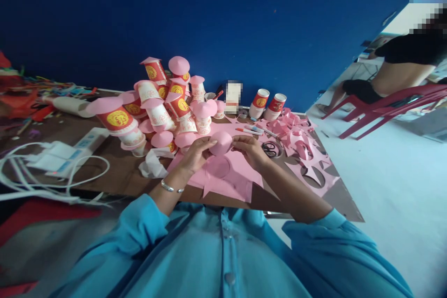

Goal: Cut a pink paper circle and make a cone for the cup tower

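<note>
Between my two hands is a small pink paper cone, held above the table. My left hand pinches its left edge, and my right hand grips the right edge with thumb and fingers. Below them lie pink paper sheets, one with a round outline in it. Just left of the hands stands a pile of red and white paper cups, many topped with pink cones. Black-handled scissors rest beside a roll of tape, close to my right hand.
Pink paper offcuts with round holes cover the table's right side. Two stacks of cups stand by the blue wall. Markers lie nearby. At left are a power strip and white cables. A person sits on a red chair at right.
</note>
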Motion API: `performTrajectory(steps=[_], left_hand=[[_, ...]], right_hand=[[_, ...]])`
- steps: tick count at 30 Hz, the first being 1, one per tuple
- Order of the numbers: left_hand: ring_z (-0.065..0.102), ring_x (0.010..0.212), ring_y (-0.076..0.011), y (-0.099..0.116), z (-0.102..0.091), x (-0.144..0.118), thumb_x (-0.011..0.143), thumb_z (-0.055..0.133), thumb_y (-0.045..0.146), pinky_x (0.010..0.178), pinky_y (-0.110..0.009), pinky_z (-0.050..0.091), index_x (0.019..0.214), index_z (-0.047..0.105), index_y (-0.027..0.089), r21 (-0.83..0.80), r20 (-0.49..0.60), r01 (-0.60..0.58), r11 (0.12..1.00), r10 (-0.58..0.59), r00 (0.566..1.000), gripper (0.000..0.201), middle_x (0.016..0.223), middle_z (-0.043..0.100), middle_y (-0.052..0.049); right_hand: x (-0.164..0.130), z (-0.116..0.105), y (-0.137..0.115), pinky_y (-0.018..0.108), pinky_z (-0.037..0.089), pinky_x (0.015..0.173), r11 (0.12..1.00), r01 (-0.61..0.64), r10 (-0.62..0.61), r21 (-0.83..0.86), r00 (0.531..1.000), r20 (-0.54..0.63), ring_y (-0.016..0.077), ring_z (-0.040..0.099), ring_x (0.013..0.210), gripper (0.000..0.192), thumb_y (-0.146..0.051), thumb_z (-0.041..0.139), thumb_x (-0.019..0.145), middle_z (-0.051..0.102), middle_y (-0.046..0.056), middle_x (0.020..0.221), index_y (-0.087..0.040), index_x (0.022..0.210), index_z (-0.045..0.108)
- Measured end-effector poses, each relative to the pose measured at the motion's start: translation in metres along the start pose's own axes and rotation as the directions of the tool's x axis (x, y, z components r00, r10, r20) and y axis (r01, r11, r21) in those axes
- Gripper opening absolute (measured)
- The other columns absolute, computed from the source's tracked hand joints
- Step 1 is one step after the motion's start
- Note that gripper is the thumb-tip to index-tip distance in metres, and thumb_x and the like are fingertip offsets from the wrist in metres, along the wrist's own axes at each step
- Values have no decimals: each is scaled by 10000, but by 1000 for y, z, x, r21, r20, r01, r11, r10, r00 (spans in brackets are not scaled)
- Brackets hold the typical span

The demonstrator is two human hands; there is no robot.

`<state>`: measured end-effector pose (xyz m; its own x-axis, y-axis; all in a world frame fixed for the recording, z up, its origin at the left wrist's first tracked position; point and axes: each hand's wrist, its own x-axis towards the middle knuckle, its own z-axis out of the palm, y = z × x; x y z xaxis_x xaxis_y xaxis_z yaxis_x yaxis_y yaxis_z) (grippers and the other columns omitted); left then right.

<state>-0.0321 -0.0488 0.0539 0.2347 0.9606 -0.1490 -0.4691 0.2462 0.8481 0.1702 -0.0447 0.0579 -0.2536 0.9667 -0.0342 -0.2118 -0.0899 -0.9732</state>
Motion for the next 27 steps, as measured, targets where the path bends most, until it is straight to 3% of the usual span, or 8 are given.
performTrajectory(steps=[3,7,9,12,15,19,24,27], left_hand=[[578,695,-124,0,-5,-7,609,927,326,627,-231,483,685,681,166,-27,-15,-25,999,25,1000,303,708,640,13],[581,688,-114,-3,-11,-18,627,912,364,583,-212,455,709,678,172,-53,-36,-38,998,36,999,314,727,648,15],[594,703,-117,-6,-12,-24,631,909,380,592,-214,461,726,680,174,-50,-49,-36,998,33,998,322,741,656,13],[608,701,-126,-12,-12,-33,636,913,401,595,-226,462,753,697,163,-15,-55,-12,1000,11,998,342,759,679,-6],[605,662,-122,-17,-14,-41,634,926,413,593,-234,454,785,724,137,35,-46,30,999,-28,999,373,749,694,-25],[569,587,-103,-17,-22,-49,616,943,386,592,-239,452,763,728,130,80,-51,51,996,-47,998,365,654,651,1],[555,560,-93,-11,-39,-54,632,935,361,574,-225,440,761,721,142,89,-82,45,995,-37,996,332,607,632,13],[559,553,-93,-9,-52,-59,652,927,369,564,-219,439,734,706,143,89,-102,49,995,-40,994,326,591,626,11]], right_hand=[[-4,0,1,313,496,741,998,14,-17,-54,998,-54,161,619,767,341,-483,870,644,727,38,800,-194,802,780],[-8,-2,4,309,481,708,983,55,-78,-177,989,-127,151,574,749,337,-483,895,631,712,47,831,-190,696,743],[-12,-1,5,308,482,724,980,66,-92,-188,987,-130,151,575,789,356,-436,921,613,730,50,961,-202,842,780],[-17,3,6,321,488,771,984,28,-33,-175,999,-21,166,618,848,454,-467,878,704,745,60,1025,-202,1060,779],[-19,8,9,323,468,777,984,-19,38,-177,994,103,159,616,776,364,-481,871,723,737,41,819,-159,864,778],[-16,12,15,324,466,754,987,-70,93,-145,983,157,151,594,696,362,-492,868,722,696,29,686,-156,692,737],[-9,13,21,306,495,745,988,-149,153,-34,969,195,153,610,735,261,-408,869,703,712,34,757,-168,749,778],[-3,9,24,306,508,755,987,-123,141,-103,973,181,169,646,813,273,-375,842,712,761,51,890,-182,904,816]])
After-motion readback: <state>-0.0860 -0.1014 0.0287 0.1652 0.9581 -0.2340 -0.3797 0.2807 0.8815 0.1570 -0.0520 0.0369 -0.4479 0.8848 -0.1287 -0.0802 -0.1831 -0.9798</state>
